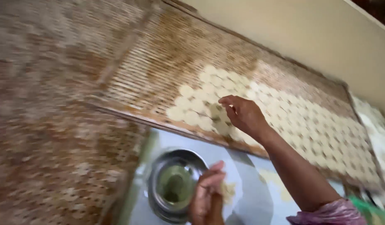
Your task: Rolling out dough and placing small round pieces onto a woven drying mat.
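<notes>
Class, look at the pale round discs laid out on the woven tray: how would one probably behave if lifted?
The discs look thin and flat, so probably light and somewhat floppy. Their pale, dough-like surface suggests they tear easily. Lying flat on the woven tray under the right hand, they seem unlikely to roll.

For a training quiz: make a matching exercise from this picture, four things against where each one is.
Things:
1. right hand
2. left hand
3. metal bowl
4. pale discs

Places:
A. in rows on the woven tray
B. on the grey surface, left of the left hand
C. at the bowl's right rim
D. over the discs at the tray's near edge

Pairs: 1-D, 2-C, 3-B, 4-A
</notes>
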